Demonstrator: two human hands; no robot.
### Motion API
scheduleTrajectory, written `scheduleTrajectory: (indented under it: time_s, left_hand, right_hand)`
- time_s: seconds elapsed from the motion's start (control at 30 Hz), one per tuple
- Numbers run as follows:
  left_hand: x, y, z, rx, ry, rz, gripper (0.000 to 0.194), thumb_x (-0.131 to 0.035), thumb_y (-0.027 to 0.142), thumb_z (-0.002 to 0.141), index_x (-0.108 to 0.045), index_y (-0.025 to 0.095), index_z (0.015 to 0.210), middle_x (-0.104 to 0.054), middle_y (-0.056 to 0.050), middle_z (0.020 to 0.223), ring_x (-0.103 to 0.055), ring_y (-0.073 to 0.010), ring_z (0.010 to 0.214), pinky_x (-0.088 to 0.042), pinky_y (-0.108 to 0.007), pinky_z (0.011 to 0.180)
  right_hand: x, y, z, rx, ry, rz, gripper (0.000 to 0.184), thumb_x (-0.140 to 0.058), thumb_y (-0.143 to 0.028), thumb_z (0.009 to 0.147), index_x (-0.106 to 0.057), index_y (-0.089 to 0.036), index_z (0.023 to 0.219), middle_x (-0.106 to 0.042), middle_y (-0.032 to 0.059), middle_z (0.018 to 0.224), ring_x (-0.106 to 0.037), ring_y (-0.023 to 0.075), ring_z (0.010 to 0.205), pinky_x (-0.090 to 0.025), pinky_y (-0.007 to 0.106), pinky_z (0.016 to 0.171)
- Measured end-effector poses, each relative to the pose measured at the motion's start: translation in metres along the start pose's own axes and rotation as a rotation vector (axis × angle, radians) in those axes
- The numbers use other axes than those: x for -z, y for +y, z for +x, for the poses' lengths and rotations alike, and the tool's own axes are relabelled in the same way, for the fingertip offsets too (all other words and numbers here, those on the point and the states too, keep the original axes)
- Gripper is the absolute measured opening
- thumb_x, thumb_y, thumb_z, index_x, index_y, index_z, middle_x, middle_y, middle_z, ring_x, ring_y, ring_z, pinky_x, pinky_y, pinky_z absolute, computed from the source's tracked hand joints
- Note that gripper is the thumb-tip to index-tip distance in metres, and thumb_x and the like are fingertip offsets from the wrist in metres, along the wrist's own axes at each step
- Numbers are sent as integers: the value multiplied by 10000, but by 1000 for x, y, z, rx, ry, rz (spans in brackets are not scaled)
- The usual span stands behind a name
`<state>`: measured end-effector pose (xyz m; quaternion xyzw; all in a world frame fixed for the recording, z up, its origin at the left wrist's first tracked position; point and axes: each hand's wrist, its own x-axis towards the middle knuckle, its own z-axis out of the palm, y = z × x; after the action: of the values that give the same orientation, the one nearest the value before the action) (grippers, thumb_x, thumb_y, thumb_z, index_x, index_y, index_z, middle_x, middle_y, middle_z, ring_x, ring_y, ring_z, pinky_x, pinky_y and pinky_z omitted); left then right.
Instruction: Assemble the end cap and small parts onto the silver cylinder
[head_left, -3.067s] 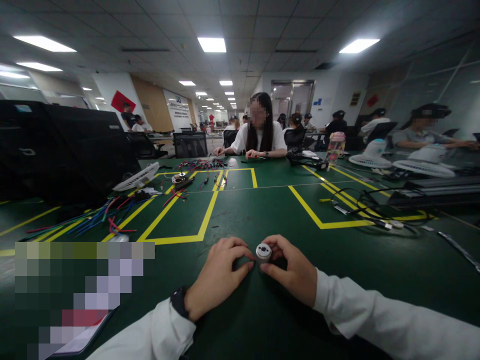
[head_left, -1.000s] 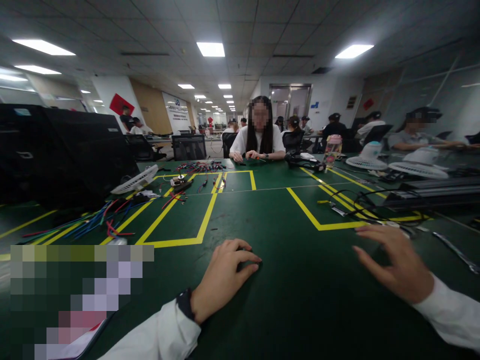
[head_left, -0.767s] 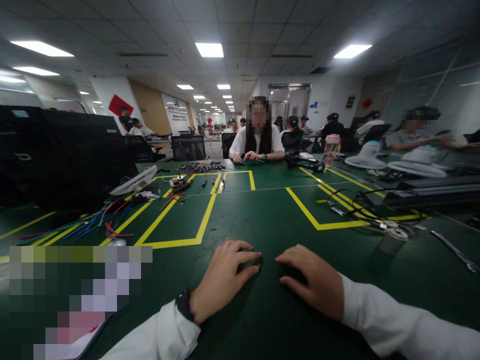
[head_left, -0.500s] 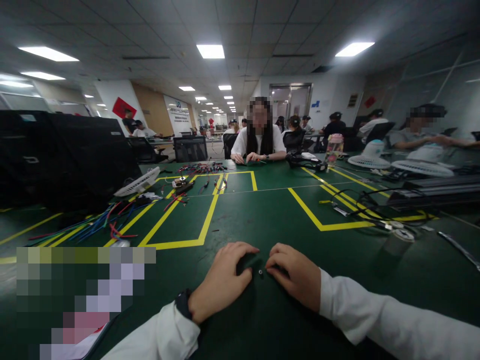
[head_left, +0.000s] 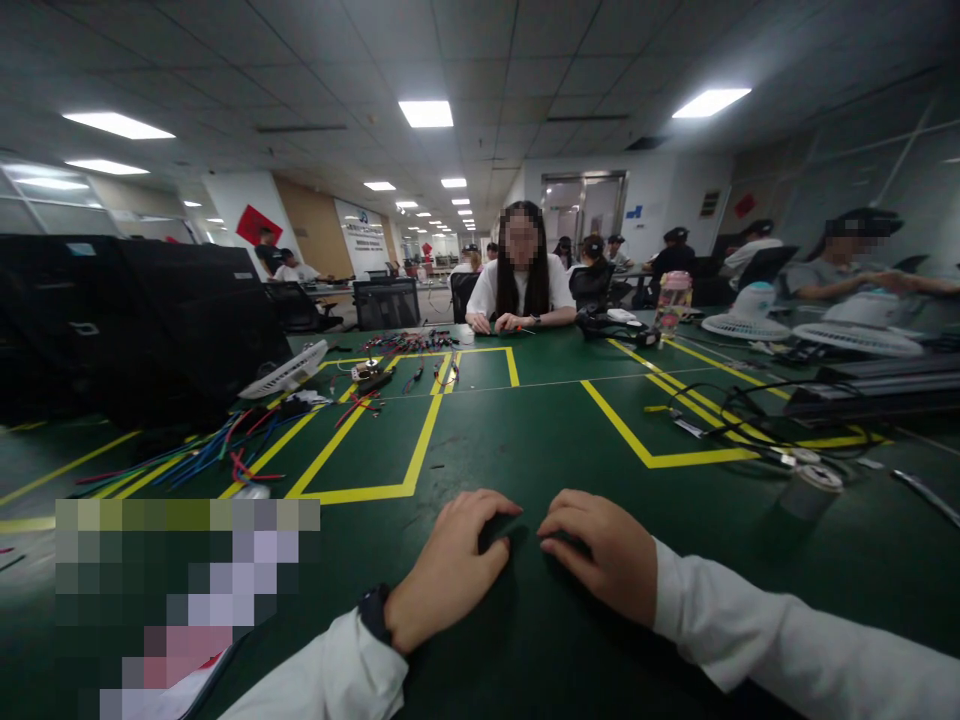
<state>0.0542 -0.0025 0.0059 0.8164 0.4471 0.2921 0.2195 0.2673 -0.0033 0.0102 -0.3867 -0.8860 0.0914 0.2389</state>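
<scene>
The round grey can (head_left: 810, 502) was down on the green table (head_left: 517, 430), away from both hands, while the left hand (head_left: 446, 570) curved loosely, holding nothing, and I couldn't tell if the right hand (head_left: 619, 560) pinched something tiny.

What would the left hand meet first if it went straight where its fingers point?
The left hand would probably meet the right hand, across a narrow gap, though depth is unclear.

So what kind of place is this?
Looks like an open-plan office used for small electronics or assembly work: loose wires on a green table marked with yellow tape, office chairs and ceiling light panels beyond.
</scene>
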Motion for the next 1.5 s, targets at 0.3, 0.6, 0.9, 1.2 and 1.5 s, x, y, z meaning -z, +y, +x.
scheduleTrajectory:
  time_s: [0.3,0.6,0.9,1.2,1.5]
  left_hand:
    - [2,-2,3,59,23,-60,223,-514,196,817,-607,240,1014,-611,-31,1086,-531,-202,1048,-386,-382,961]
    - [-3,3,2,109,288,-202,656,-515,206,837,-193,311,1399,-420,-63,1329,-551,-98,735,-477,-311,788]
    - [-1,5,4,56,-4,-60,210,-512,230,825,-623,214,1003,-641,-34,973,-573,-161,764,-462,-304,733]
    - [0,6,4,56,-10,-47,195,-503,225,826,-629,210,974,-648,-33,964,-577,-162,774,-460,-297,738]
    - [0,5,3,39,-7,-44,181,-499,214,827,-634,211,948,-644,-27,919,-574,-158,763,-453,-293,727]
  right_hand:
    - [92,104,-80,-187,425,-526,209,-495,-333,806,-579,-177,917,-618,96,1014,-554,213,988,-380,389,903]
    - [143,184,-164,-993,295,-136,436,-543,-527,726,-614,-226,1033,-660,103,963,-625,201,763,-437,345,700]
    - [134,184,-163,-919,372,-184,419,-541,-547,728,-630,-234,992,-666,91,969,-639,215,783,-455,341,690]
    - [143,184,-166,-1012,382,-188,427,-569,-551,707,-656,-219,961,-675,101,904,-637,209,707,-447,338,638]
    - [148,168,-160,-1082,420,-198,404,-579,-545,709,-655,-247,971,-666,93,929,-617,172,725,-425,323,661]
